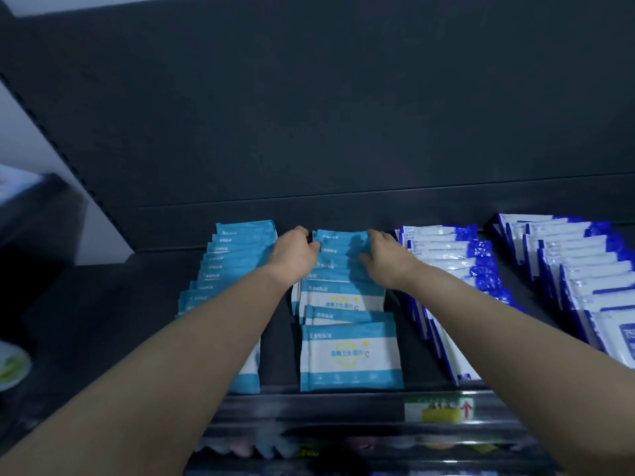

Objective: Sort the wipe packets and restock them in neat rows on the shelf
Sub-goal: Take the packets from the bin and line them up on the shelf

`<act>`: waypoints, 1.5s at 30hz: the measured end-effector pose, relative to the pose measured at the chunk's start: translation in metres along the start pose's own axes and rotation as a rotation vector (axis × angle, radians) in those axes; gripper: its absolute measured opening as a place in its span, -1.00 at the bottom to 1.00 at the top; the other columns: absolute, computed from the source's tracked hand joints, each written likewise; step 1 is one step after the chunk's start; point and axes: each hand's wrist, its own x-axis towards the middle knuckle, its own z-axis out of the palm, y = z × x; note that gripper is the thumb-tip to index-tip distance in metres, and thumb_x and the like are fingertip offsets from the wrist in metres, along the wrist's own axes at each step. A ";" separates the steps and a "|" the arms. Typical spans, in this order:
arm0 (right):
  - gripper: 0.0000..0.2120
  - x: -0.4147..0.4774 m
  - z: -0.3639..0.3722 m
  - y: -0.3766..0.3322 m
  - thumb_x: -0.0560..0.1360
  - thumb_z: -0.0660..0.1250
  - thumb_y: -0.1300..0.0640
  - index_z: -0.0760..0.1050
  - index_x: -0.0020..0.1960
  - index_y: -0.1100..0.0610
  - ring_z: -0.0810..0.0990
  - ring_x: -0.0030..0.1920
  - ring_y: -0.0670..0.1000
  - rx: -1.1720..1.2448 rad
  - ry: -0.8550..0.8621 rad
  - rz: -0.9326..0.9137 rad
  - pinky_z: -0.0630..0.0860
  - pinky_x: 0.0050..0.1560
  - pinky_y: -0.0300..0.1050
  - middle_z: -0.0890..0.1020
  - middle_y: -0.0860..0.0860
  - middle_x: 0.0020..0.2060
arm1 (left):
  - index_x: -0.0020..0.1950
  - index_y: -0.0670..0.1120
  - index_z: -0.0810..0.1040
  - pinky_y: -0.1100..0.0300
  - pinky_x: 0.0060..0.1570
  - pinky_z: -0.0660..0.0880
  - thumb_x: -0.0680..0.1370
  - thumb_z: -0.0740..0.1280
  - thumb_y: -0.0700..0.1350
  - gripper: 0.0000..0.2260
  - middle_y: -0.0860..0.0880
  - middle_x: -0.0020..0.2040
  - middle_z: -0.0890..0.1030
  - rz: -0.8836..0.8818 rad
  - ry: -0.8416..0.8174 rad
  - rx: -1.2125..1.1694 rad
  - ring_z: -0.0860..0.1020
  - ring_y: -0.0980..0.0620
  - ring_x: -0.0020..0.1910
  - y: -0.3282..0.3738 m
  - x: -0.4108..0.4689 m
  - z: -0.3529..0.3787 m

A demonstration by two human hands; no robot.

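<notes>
Light-blue and white wipe packets stand in two rows on the dark shelf (103,304): a left row (237,249) and a middle row (347,352). To the right stand two rows of dark-blue and white packets (457,259) (577,266). My left hand (293,252) grips the left edge of the back packets (338,240) of the middle row. My right hand (386,259) holds their right edge, fingers curled over the tops. Both forearms reach in from below.
The shelf's dark back panel rises behind the rows. A front rail with a yellow and green price label (438,410) runs along the shelf edge, with more goods on a lower shelf beneath. A white round object (12,369) sits at the far left.
</notes>
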 end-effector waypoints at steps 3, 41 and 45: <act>-0.44 0.025 0.006 -0.003 0.64 0.09 0.09 -0.03 0.51 0.32 0.26 0.42 0.25 0.104 -0.047 0.152 0.33 0.30 0.02 0.13 0.27 0.46 | 0.37 -0.20 0.39 0.12 0.00 0.39 0.66 0.13 0.03 -0.61 -0.16 0.22 0.51 -0.096 -0.058 -0.070 0.50 -0.10 0.09 -0.001 0.027 0.007; -0.76 0.075 -0.011 0.006 0.55 0.30 0.03 0.55 0.20 0.00 0.45 0.21 0.09 -0.429 0.145 -0.109 0.42 0.04 -0.06 0.51 0.02 0.13 | 0.21 0.00 0.54 0.11 -0.06 0.43 0.59 0.32 -0.04 -0.80 -0.03 0.14 0.48 0.227 0.092 0.449 0.46 -0.03 0.15 -0.003 0.088 0.015; -0.71 0.084 -0.015 0.000 0.50 0.35 -0.06 0.56 0.18 0.01 0.48 0.20 0.08 -0.413 0.051 -0.051 0.47 0.05 -0.05 0.53 0.01 0.14 | 0.18 0.01 0.53 0.07 0.00 0.48 0.58 0.34 -0.07 -0.81 0.00 0.10 0.49 0.265 0.137 0.474 0.45 -0.02 0.14 -0.006 0.091 0.015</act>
